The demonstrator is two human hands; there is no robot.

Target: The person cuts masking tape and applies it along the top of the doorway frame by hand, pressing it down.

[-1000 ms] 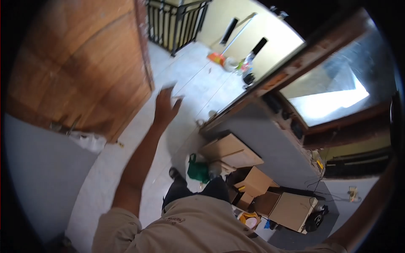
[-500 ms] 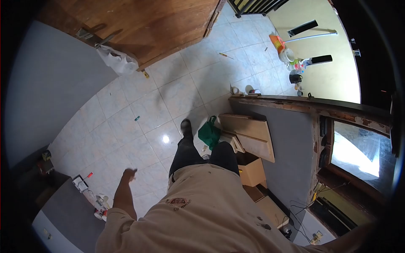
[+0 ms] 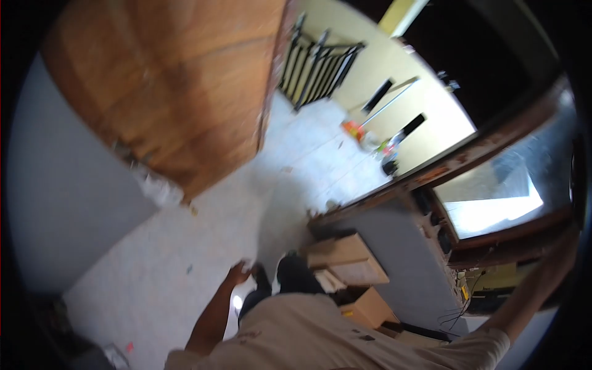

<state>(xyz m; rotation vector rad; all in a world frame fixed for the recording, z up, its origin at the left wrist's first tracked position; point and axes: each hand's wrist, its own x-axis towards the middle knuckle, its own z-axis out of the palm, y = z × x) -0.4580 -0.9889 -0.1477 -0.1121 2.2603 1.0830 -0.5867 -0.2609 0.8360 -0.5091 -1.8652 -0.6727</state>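
My left hand point(image 3: 238, 272) hangs low in front of my body, over the tiled floor point(image 3: 154, 265) and close to my dark-trousered leg point(image 3: 295, 274). Motion blurs its fingers, and a pale patch by the fingertips is too smeared to identify. On the other side my right arm point(image 3: 530, 287) stretches up and outward toward the wooden window frame point(image 3: 505, 239). The right hand itself is lost in the dark rim of the picture, so any contact with the frame is hidden.
A large wooden door point(image 3: 179, 92) stands at upper left, a white plastic bag point(image 3: 161, 190) by its edge. Wooden panels point(image 3: 348, 259) lean on the grey low wall point(image 3: 394, 237), beside an open cardboard box point(image 3: 370, 307). Bottles point(image 3: 387, 148) and a black metal railing point(image 3: 320, 65) lie beyond.
The view has tilted up and turned, showing more of the door and railing. My left hand has come forward near my legs. My right arm has lifted toward the window. The green bag is out of sight.
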